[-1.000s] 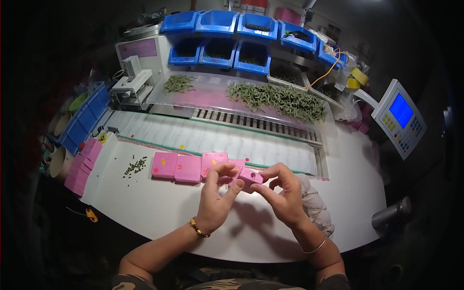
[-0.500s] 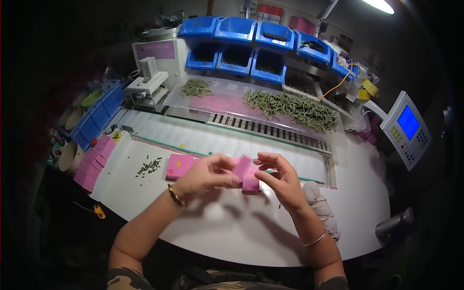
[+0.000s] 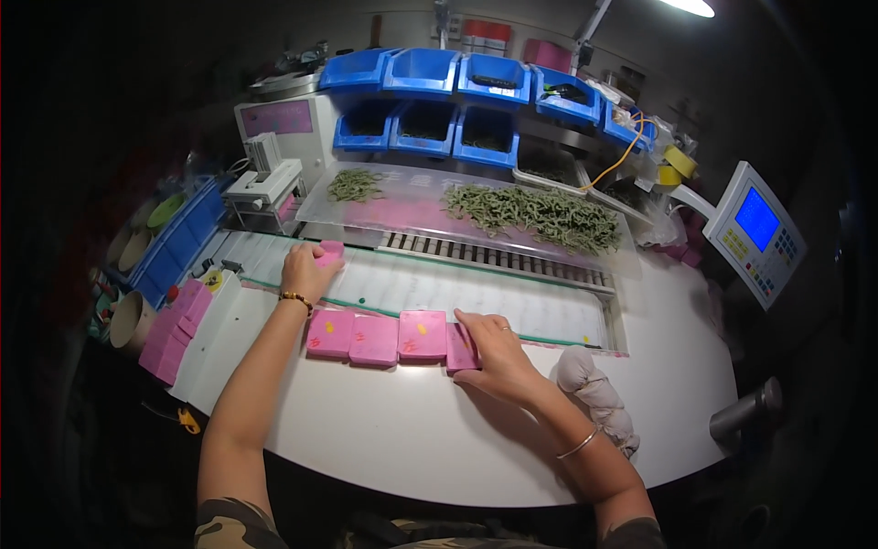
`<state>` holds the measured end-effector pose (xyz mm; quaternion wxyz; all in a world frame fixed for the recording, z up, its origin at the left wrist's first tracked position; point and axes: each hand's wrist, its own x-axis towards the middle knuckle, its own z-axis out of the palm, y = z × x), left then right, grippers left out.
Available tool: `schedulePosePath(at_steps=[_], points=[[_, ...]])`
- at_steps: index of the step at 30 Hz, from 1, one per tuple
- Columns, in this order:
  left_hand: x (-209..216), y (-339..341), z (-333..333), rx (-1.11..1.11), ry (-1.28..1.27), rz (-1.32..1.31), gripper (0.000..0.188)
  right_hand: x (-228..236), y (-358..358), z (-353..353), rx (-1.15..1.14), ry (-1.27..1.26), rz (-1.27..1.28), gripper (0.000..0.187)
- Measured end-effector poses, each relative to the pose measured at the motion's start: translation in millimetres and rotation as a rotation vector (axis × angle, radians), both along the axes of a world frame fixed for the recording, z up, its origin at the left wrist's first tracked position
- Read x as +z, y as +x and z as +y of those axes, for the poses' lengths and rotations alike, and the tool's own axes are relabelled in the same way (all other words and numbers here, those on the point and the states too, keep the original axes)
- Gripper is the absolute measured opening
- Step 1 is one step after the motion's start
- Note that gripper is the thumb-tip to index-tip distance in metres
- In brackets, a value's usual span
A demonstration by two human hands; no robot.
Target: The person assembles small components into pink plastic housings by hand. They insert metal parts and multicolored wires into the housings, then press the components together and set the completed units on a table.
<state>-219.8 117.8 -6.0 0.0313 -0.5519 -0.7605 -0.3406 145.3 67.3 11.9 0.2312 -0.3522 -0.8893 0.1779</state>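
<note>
My left hand (image 3: 304, 274) reaches over the pale strip behind the row, its fingers closed round a small pink block (image 3: 332, 249). In front of me, flat pink blocks with red and yellow marks stand side by side: the leftmost block (image 3: 329, 334), a second block (image 3: 374, 342) and a slightly raised third block (image 3: 422, 336). At the row's right end my right hand (image 3: 498, 355) grips another pink block (image 3: 461, 346) between thumb and fingers, partly covering it. A tiny dark green bit (image 3: 361, 300) lies on the strip's green edge.
Beyond the strip, a clear tray (image 3: 412, 220) bears a large heap of twisted grey-green pieces (image 3: 540, 218) and a smaller heap (image 3: 355, 185). Blue bins (image 3: 421, 71) rise behind. Right: a grey knotted cloth roll (image 3: 590, 389) and a blue-screened panel (image 3: 757, 233). Left: stacked pink blocks (image 3: 176, 329).
My hands have moved apart from above the row, the left one going left and away with a pink block. The scattered green bits left of the row no longer show.
</note>
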Motion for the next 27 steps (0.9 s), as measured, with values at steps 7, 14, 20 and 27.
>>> schedulePosePath(at_steps=[7, 14, 20, 27], points=[[19.1, 86.6, -21.4, -0.101, 0.386, 0.271, 0.039, 7.8, 14.0, -4.2, -0.043, 0.006, 0.105, 0.092], [42.3, 179.9, -60.6, -0.939, -0.358, -1.500, 0.047, 35.5, 38.4, -22.1, -0.052, 0.030, 0.358, 0.098], [29.6, 210.8, -74.4, -1.205, -0.490, -1.680, 0.059, 42.1, 45.2, -30.0, -0.016, 0.064, 0.428, 0.101], [32.3, 217.5, -88.4, -1.084, -0.224, -0.928, 0.076, 32.3, 48.9, -31.0, -0.042, -0.216, 0.515, 0.071]])
